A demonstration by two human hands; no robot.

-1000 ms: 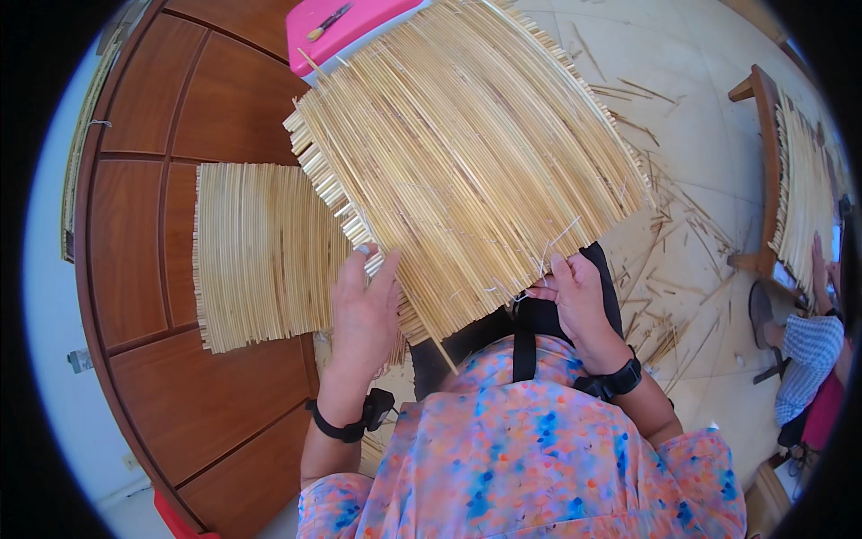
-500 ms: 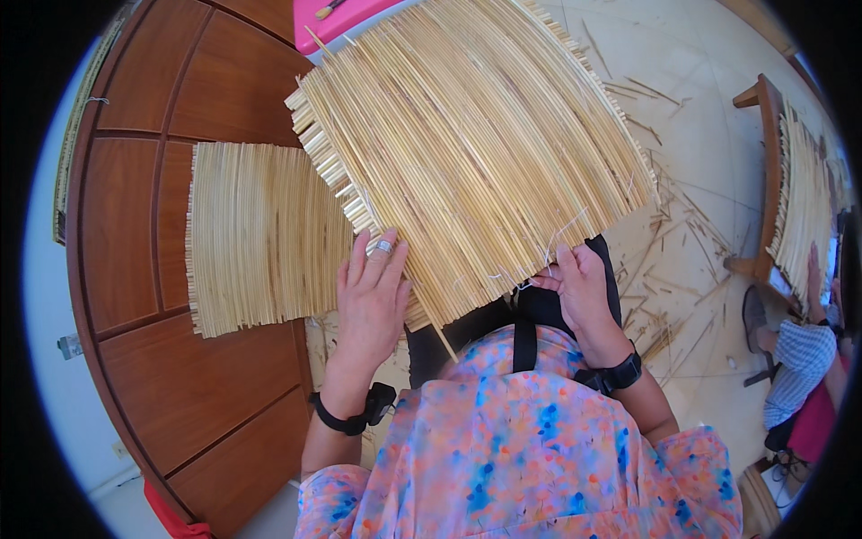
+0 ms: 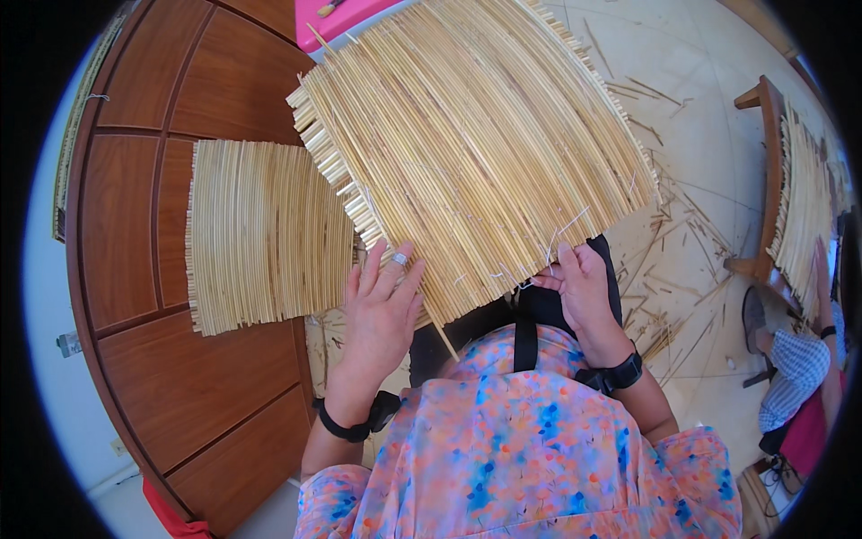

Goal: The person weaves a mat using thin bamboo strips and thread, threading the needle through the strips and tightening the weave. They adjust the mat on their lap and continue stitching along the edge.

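A large mat of straw-coloured reed stalks (image 3: 467, 153) lies slanted before me, its stalks side by side. White thread (image 3: 570, 220) shows along its near edge and right part. My left hand (image 3: 382, 301) rests with fingers stretched and apart on the mat's lower left edge, by the uneven stalk ends. One stalk (image 3: 442, 334) sticks out past the near edge beside it. At the near right edge my right hand (image 3: 582, 283) is closed, thumb and fingers pinching the mat's rim where the thread comes out.
A second reed mat (image 3: 260, 238) lies on the brown wooden panelled surface (image 3: 197, 386) at left. Under the far end of my mat is a pink board (image 3: 314, 22) with a brush. Broken stalks litter the tiled floor (image 3: 709, 162). A person (image 3: 804, 359) sits at right near another mat (image 3: 802, 216).
My left hand has slid a little to the right and down along the mat's edge, its fingers spreading. The right hand and mat stay almost still. The person at right has shifted.
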